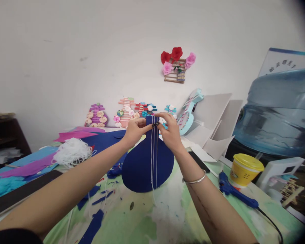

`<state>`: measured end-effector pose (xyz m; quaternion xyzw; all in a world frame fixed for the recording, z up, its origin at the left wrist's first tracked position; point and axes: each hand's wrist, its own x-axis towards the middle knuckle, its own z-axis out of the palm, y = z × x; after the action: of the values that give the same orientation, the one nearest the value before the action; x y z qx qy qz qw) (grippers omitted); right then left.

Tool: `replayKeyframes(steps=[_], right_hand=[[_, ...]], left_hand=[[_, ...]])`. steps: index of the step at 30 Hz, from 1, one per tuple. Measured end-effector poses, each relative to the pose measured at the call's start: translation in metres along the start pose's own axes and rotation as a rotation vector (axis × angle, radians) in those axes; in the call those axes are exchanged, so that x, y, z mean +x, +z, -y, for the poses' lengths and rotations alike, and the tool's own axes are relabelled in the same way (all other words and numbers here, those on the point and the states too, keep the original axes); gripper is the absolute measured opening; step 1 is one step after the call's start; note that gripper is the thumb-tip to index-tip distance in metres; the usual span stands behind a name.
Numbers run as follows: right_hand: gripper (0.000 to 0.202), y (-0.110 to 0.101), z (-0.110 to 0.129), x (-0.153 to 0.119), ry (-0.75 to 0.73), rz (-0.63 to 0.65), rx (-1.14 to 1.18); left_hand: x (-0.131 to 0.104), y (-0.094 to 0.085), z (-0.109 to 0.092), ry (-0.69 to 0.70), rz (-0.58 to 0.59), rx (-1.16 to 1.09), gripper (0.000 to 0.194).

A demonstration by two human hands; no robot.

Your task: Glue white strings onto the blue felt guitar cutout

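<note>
A dark blue pipa-shaped cutout (pixel 139 166), with a round body and a narrow neck, stands upright before me above the table. White strings (pixel 154 159) run down its face from the neck, and a loose end hangs below the lower edge. My left hand (pixel 137 130) pinches the neck from the left, thumb on the front. From the right, my right hand (pixel 169 127) grips the same neck, its thumb close to the left thumb over the strings. The fingers behind the neck are partly hidden.
On the left lie a tangle of white string (pixel 72 152) and blue scraps (pixel 93 227). A blue glue gun (pixel 236 193) and yellow tub (pixel 246 169) sit at the right, before a large water bottle (pixel 279 112). Finished instrument crafts (pixel 127 112) line the wall.
</note>
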<state>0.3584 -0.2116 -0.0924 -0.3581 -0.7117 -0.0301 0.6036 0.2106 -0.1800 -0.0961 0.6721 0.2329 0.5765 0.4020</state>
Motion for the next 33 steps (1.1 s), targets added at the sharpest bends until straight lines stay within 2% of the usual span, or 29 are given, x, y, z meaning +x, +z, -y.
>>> replayKeyframes(steps=[3,8,16,20,33], right_hand=[[0.027,-0.005,-0.002,0.014,-0.068,0.053,-0.024],[0.025,-0.008,-0.007,0.024,-0.052,0.082,0.019],[0.027,-0.007,-0.008,0.025,-0.088,0.063,0.036],[0.026,-0.007,-0.007,0.024,-0.063,0.045,0.021],[0.029,-0.013,-0.015,0.02,0.005,0.016,0.106]], left_hand=[[0.0,0.001,0.002,0.044,-0.002,-0.014,0.035],[0.001,0.002,0.006,0.04,-0.013,-0.057,0.037],[0.001,0.004,0.007,0.053,-0.001,-0.057,0.039],[0.0,0.004,0.007,0.07,0.025,-0.047,0.037],[-0.003,0.0,0.005,0.0,0.067,0.044,0.043]])
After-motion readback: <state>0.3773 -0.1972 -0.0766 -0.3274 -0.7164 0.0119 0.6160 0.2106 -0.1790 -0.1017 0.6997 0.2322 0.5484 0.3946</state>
